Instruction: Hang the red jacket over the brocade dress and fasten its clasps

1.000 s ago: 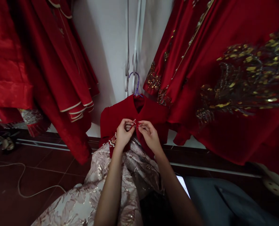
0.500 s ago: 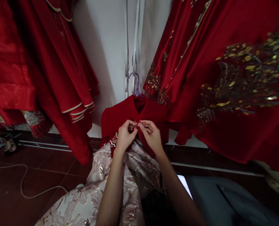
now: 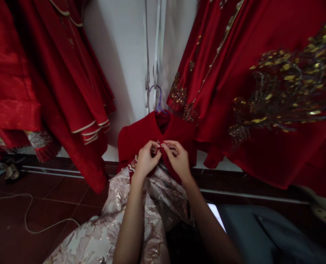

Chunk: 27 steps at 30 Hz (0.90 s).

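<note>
A red V-neck jacket (image 3: pixel 136 134) hangs in front of me on a purple hanger (image 3: pixel 160 101). My left hand (image 3: pixel 147 158) and my right hand (image 3: pixel 178 157) meet at its front, just below the neckline. Thumbs and fingertips of both hands pinch a small beaded fastening (image 3: pixel 161 145) at the jacket's front edges; whether it is fastened, I cannot tell. More beaded trim (image 3: pixel 133 164) with pearl-like drops shows left of my left wrist. Below the jacket lies a pale pink brocade skirt (image 3: pixel 118 212) with metallic flowers, partly hidden by my forearms.
Red garments (image 3: pixel 69 73) with cream piping hang at left. At right hang red dresses (image 3: pixel 220 91) with gold sequins. A white cable (image 3: pixel 28 212) runs over the dark tiles. Low right are a lit screen (image 3: pixel 216 216) and a grey padded surface (image 3: pixel 251 227). Shoes (image 3: pixel 11 171) stand far left.
The view has shifted very slightly. Both hands stay at the beaded fastening, with only tiny finger movement.
</note>
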Available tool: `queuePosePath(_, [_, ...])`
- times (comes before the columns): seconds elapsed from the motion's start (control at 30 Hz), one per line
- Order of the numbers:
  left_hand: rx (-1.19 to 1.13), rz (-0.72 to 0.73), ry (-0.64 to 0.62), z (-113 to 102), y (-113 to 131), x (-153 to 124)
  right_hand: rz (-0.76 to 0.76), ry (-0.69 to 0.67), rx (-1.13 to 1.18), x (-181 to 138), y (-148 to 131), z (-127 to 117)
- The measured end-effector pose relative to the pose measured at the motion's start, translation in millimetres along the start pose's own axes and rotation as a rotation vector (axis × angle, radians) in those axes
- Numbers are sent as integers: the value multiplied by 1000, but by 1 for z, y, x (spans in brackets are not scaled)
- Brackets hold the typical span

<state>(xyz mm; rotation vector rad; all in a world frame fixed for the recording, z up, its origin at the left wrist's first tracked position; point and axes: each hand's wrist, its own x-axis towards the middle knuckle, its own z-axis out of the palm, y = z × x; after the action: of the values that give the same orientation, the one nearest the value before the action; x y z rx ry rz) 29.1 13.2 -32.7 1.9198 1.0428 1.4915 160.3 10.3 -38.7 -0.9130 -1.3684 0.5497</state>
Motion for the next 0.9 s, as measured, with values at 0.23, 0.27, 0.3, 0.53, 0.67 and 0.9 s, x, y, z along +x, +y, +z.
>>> queuePosePath(0.23, [144, 60, -35, -5, 13, -4, -22, -8, -10, 0, -4, -6])
queuePosePath(0.27, [162, 67, -36, -5, 14, -4, -30, -5, -16, 0, -6, -6])
queuePosePath(0.3, [179, 74, -36, -5, 14, -4, -40, -2, -23, -1, -7, -6])
queuePosePath(0.53, [242, 99, -39, -4, 15, -5, -61, -35, -31, -2, -12, -11])
queuePosePath(0.67, [238, 110, -31, -3, 16, -5, -52, -33, -23, -1, -12, -13])
queuePosePath(0.9, [251, 150, -43, -5, 20, -4, -25, -42, 11, -1, -12, -14])
